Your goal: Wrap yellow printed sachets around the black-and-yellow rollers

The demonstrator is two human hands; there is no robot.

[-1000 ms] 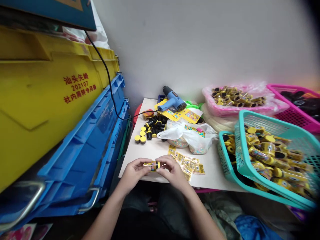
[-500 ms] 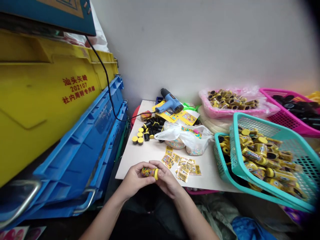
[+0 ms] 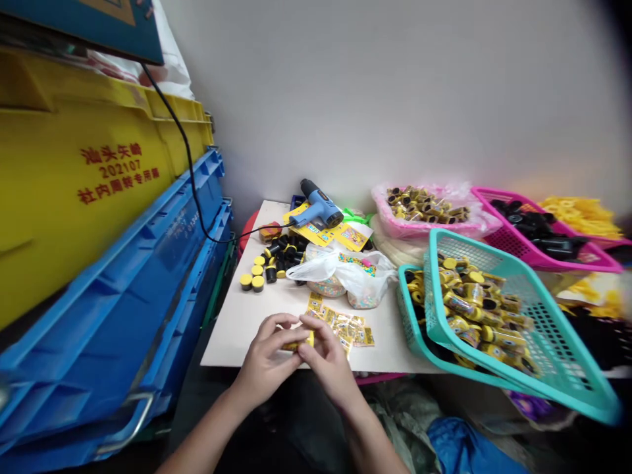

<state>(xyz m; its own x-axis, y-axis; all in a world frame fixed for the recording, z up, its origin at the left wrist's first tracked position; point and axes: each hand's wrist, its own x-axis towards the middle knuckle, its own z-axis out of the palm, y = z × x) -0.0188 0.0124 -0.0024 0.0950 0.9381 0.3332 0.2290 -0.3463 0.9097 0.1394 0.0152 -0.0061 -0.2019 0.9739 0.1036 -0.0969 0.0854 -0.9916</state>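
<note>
Close to the table's front edge, my left hand is closed around the body of a small yellow patterned bottle. My right hand pinches its yellow cap end with thumb and fingers. Fingers cover most of the bottle, which lies roughly sideways. Just beyond the hands, several flat yellow printed film labels are spread on the white table. Behind them sits a white plastic bag of small coloured beads. Black pieces with yellow tops stand and lie to its left.
A blue heat gun rests on yellow printed cards at the back. Stacked teal baskets hold similar bottles at right. Behind them are a pink tray and a magenta basket. Yellow and blue crates rise at left.
The view has turned to the right, so the table and baskets appear further left. My left fingers now cover more of the bottle, and my right thumb and fingers have closed at its cap.
</note>
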